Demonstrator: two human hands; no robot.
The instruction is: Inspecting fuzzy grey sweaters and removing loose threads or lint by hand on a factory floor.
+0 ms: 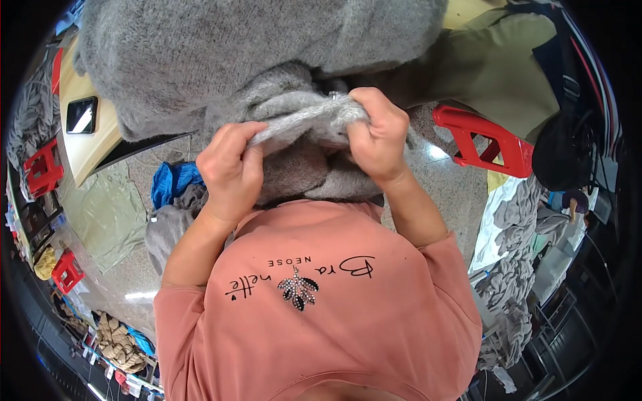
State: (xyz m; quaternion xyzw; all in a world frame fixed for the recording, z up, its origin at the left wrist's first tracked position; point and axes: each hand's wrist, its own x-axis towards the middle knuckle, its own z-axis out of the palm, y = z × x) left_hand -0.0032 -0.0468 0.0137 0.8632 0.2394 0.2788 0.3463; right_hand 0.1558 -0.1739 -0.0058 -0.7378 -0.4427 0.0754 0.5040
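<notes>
A fuzzy grey knit garment [294,121] is stretched between my two hands in front of my chest. My left hand [232,164] is closed on one end of a folded knit edge, thumb against fingers. At the other end my right hand [380,134] grips the bunched edge in its fist. More of the knit hangs down below the hands over my lap. Just beyond lies a large heap of the same grey knit [261,47], which the held part seems to join; where one ends and the other begins cannot be told.
On the wooden table [79,140] at left lies a phone [81,115]. A red stool [483,140] stands at right beside a person in olive trousers [495,60]. A blue cloth [172,182] lies at left near my arm. Grey knit pieces [511,267] pile up at far right.
</notes>
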